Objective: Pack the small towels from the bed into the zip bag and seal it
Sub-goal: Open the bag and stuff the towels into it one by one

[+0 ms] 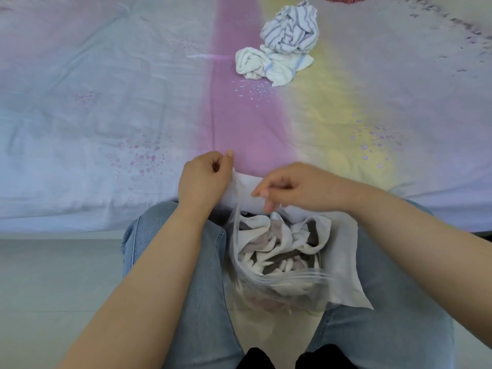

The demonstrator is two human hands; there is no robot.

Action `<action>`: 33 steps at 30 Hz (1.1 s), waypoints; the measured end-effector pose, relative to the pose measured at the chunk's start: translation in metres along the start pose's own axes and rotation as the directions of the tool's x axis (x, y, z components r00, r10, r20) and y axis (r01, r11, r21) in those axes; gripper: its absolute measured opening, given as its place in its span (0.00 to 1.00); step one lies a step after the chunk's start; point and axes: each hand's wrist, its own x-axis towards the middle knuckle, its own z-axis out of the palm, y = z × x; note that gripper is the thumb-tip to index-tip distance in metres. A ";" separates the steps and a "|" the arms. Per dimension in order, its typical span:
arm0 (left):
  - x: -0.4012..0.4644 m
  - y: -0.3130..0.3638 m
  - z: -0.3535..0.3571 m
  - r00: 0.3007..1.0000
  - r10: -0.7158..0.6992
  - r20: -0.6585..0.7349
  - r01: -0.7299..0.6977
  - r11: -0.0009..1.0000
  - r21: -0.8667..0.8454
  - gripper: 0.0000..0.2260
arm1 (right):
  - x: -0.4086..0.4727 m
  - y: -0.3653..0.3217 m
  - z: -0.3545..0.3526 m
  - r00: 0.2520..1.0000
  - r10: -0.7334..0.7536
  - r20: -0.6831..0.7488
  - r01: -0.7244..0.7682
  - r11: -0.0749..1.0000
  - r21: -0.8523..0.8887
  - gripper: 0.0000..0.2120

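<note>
Zip bag [277,265]: on the lap, mouth open, part-filled with crumpled towels. Left hand [203,179] pinches the far rim; right hand [290,186], fingers curled, grasps the near rim. Outstanding: striped towel [291,29] and white towel [269,65] on the bed [106,102]; sealing.

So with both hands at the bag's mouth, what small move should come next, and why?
Probably the right hand lets go and reaches for the cream towel, the nearer of two on the bed, beside the striped towel. The left hand holds the rim of the zip bag, which is open and has towels inside, so sealing looks premature.
</note>
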 end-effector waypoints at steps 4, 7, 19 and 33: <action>0.016 0.006 0.005 0.998 -0.046 -0.039 0.040 0.988 -0.150 0.16 | 0.019 0.008 -0.035 0.933 -0.034 -0.359 0.087 0.987 0.132 0.08; 0.045 0.005 0.012 0.996 -0.088 0.020 0.090 0.984 -0.155 0.11 | 0.059 0.037 -0.058 0.855 0.024 -0.517 0.024 0.996 0.087 0.09; 0.139 -0.019 0.052 0.996 0.068 -0.050 -0.064 0.994 0.086 0.05 | 0.248 0.092 -0.140 0.761 0.155 -0.630 -0.343 0.920 -0.188 0.27; 0.155 -0.028 0.050 0.995 0.073 -0.066 -0.077 0.996 -0.054 0.30 | 0.245 0.062 -0.105 0.705 0.062 -0.706 0.039 0.991 0.125 0.17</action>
